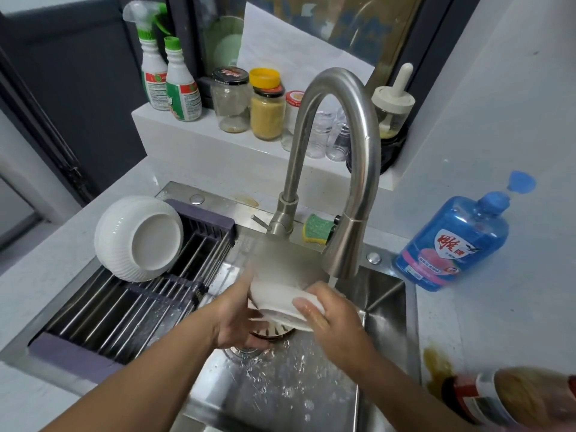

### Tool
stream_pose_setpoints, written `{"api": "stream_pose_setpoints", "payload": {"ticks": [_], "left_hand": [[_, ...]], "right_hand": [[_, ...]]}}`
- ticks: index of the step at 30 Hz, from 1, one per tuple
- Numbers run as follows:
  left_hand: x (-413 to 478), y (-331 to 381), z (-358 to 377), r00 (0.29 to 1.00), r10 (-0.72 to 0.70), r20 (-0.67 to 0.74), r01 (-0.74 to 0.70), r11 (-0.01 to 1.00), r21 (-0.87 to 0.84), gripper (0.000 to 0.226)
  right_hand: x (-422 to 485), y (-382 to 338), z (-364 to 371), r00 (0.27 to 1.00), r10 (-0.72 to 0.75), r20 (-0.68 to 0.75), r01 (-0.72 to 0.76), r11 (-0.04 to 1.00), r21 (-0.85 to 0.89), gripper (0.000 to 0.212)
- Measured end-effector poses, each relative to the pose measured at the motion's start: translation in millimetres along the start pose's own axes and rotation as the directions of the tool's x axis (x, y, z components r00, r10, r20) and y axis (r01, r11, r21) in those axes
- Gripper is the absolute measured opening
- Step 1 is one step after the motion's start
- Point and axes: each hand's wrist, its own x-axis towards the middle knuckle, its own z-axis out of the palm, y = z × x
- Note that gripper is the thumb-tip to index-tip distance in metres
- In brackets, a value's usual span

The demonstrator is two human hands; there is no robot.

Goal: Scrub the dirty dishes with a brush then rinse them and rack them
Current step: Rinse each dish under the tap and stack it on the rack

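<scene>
A white ribbed bowl (277, 296) is held over the sink drain (268, 333), just below the spout of the steel faucet (343, 257). My left hand (237, 316) cups its left side from below. My right hand (330, 319) grips its right rim, thumb on the outside. The bowl looks blurred by motion. Another white ribbed bowl (138, 238) lies upside down and tilted on the dark roll-up rack (124, 310) over the sink's left half. No brush is in view.
A green and yellow sponge (318, 229) sits behind the faucet. A blue dish soap bottle (452, 244) stands on the counter at right, a sauce bottle (511, 397) at bottom right beside a brown spill. Jars and spray bottles (168, 79) line the back ledge.
</scene>
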Motion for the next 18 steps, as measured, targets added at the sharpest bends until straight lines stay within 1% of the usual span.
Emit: {"api": "stream_pose_setpoints", "payload": {"ticks": [1,2,3,5,6,8,11,13,15,17,18], "left_hand": [[-1,-1,0,0.996,0.072,-0.045,-0.07,0.996,0.047,0.092],[-4,-3,-1,0.988,0.145,-0.057,-0.14,0.986,0.093,0.086],[-8,-5,-1,0.977,0.211,-0.036,-0.205,0.97,0.132,0.075],[-15,-11,-7,0.955,0.294,0.026,-0.294,0.938,0.184,0.047],[-18,-14,-13,0.948,0.315,0.042,-0.317,0.928,0.195,0.039],[-22,-19,-21,0.949,0.302,0.086,-0.313,0.928,0.2,0.046],[-26,-24,-16,0.956,0.262,0.128,-0.289,0.912,0.291,0.052],[-26,-25,-9,0.954,0.254,0.159,-0.292,0.907,0.304,0.054],[-26,-24,0,0.951,0.266,0.158,-0.3,0.918,0.258,0.056],[-30,-22,13,0.948,0.299,0.105,-0.313,0.934,0.171,0.052],[-33,-23,21,0.946,0.317,0.062,-0.322,0.94,0.111,0.048]], "right_hand": [[4,-3,-3,0.997,0.074,0.015,-0.075,0.993,0.093,0.014],[8,-3,-6,0.988,0.15,0.032,-0.153,0.97,0.187,0.015],[13,-1,-8,0.972,0.228,0.051,-0.234,0.933,0.273,0.019],[20,2,-12,0.93,0.361,0.067,-0.361,0.866,0.345,0.036],[22,5,-13,0.911,0.406,0.069,-0.403,0.843,0.357,0.043],[25,7,-14,0.868,0.494,0.055,-0.474,0.79,0.388,0.045],[29,5,-10,0.794,0.608,0.011,-0.551,0.712,0.435,0.036],[35,8,-5,0.755,0.655,-0.028,-0.564,0.669,0.484,0.029],[43,12,-1,0.72,0.686,-0.103,-0.561,0.662,0.497,0.02],[49,16,6,0.683,0.707,-0.181,-0.552,0.663,0.506,0.009],[49,18,10,0.67,0.713,-0.205,-0.545,0.661,0.516,0.011]]}}
